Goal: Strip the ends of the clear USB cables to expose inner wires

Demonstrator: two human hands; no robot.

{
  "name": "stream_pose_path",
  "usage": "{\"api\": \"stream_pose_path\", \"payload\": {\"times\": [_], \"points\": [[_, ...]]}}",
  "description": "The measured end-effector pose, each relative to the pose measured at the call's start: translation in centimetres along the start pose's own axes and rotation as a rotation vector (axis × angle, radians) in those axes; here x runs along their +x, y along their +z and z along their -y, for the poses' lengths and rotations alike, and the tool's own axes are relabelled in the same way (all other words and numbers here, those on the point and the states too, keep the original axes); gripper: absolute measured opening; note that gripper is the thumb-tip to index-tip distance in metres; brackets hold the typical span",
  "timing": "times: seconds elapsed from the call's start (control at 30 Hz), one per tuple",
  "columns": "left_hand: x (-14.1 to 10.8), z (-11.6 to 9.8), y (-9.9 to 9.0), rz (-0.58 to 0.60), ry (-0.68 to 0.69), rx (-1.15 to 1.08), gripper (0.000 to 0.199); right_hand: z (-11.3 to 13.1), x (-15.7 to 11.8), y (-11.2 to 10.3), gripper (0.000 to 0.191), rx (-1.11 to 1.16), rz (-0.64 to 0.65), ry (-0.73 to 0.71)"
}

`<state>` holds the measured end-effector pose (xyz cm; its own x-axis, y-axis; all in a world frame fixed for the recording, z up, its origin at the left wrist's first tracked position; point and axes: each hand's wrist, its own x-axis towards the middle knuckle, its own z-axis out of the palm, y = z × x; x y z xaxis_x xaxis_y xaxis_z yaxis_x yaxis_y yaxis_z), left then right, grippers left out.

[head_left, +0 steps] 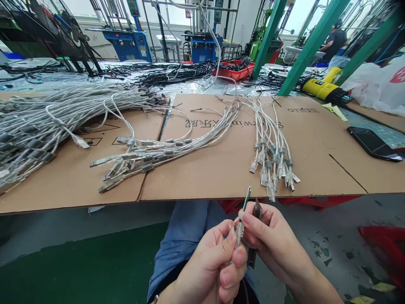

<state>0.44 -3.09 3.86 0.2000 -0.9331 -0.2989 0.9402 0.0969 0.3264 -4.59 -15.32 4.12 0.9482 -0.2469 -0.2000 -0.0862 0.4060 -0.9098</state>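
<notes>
My left hand (218,261) is closed, pinching a clear-sheathed cable (239,232) with silvery braid over my lap. A thin green wire end (247,195) sticks up from the cable's top. My right hand (268,236) is closed around a dark flat tool (252,255) whose kind I cannot make out. Its thumb and fingertip also touch the cable near the green end. Just beyond my hands, a bunch of clear USB cables (274,156) lies on the cardboard (316,169), plugs toward me. Another bundle of USB cables (152,156) rests to its left.
A large heap of grey cables (41,126) covers the cardboard's left side. A black phone (375,143) and a yellow heat gun (325,89) lie at right. Black cables and a red tray (236,71) are behind. Green posts (314,42) rise there; a person (334,42) is far off.
</notes>
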Motion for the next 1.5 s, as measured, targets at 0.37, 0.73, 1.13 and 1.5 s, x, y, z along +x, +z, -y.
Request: {"api": "stream_pose_path", "payload": {"times": [0.37,0.73,1.13,1.5], "points": [[0.7,1.2,-1.1,-0.044,0.219,0.024,0.02,0.3,-1.1,-0.1,0.034,0.07,0.013,0.004],[0.4,0.9,-1.3,-0.056,0.265,0.128,0.028,1.3,-1.2,-0.2,0.029,-0.11,0.038,-0.056],[-0.2,0.2,-0.1,-0.311,0.372,0.305,0.026,4.5,-2.7,-0.7,0.023,-0.943,0.288,-0.395],[-0.4,0.1,0.6,-0.432,0.375,0.371,0.035,4.6,-2.7,-0.8,0.024,-1.013,0.398,-0.212]]}}
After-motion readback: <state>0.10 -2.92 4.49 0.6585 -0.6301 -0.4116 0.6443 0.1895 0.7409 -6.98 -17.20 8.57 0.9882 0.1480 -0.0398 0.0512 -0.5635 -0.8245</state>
